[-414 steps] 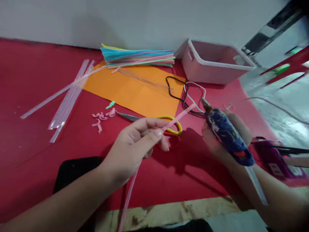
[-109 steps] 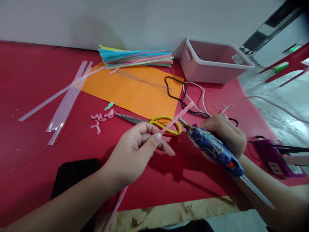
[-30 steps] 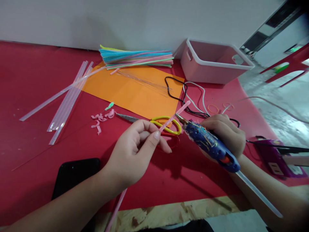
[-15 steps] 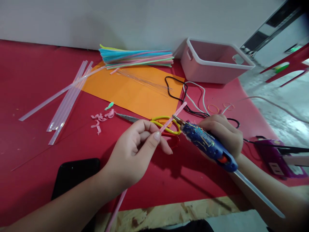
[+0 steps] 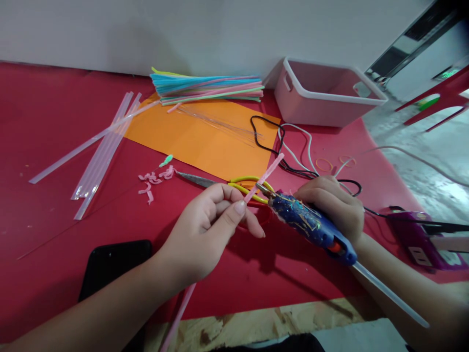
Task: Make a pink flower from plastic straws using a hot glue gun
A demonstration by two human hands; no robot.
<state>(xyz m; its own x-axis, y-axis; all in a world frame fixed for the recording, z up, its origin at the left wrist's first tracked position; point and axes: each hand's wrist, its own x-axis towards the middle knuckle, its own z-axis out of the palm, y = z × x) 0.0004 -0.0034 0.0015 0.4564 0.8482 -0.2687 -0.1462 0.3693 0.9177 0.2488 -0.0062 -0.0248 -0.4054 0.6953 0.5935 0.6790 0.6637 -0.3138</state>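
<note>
The pink fuzzy strip (image 5: 271,168) is held in the air above the red table (image 5: 293,278); the left hand (image 5: 208,234) pinches it between thumb and finger, with the other fingers loosely curled; a length stands free beyond the pinch, probably so that the skin keeps away from the tool. This free end points away from the person and to the right, its long axis slanting; a pink length also comes out below the palm and runs toward the near table edge, perhaps the same strip, but the hand hides the link. The right hand (image 5: 333,205) grasps a blue glue gun (image 5: 311,222); its nozzle (image 5: 265,190) meets the strip in the view, nearly square to the axis; whether they truly touch, one cannot tell. A glue stick (image 5: 392,295) extends from the gun's rear, seemingly as its feed. Behind the hands lie the scissors (image 5: 195,179) and an orange sheet (image 5: 190,142); farther back rests a bundle of coloured strips (image 5: 208,88), perhaps kept there to leave working space.
</note>
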